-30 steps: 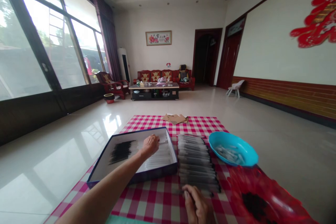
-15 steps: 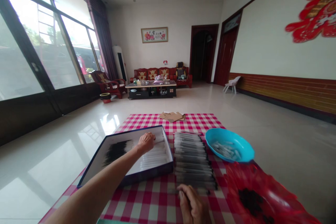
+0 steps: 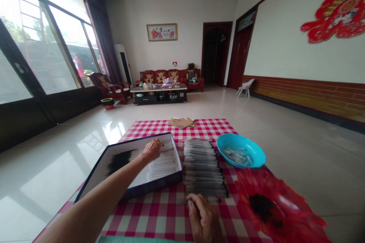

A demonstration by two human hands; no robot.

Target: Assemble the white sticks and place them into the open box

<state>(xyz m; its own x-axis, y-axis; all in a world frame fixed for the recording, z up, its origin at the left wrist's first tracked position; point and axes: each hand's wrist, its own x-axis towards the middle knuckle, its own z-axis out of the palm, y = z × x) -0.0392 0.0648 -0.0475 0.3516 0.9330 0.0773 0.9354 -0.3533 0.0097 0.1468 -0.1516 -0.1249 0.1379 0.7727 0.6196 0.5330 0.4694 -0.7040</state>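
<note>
My left hand reaches into a shallow white box with dark blue edges, its fingers closed near the far right wall. Whatever they hold is hidden. Slim items with black ends lie at the box's left, and clear, whitish tubes at its right. Beside the box is a row of translucent pens with dark ends, stacked front to back. At the row's near end, the thumb and forefinger of my right hand are pinched on a clear pen, partly covered by the fingers.
A blue bowl with short clear pieces stands to the right. Nearer is a red petal-edged bowl holding small black parts. Torn cardboard lies at the far end of the checked tablecloth. Green material shows at the near edge.
The whole view has shifted slightly, so everything on the table appears farther left and higher. Both hands keep nearly the same places at the box and the pen row.
</note>
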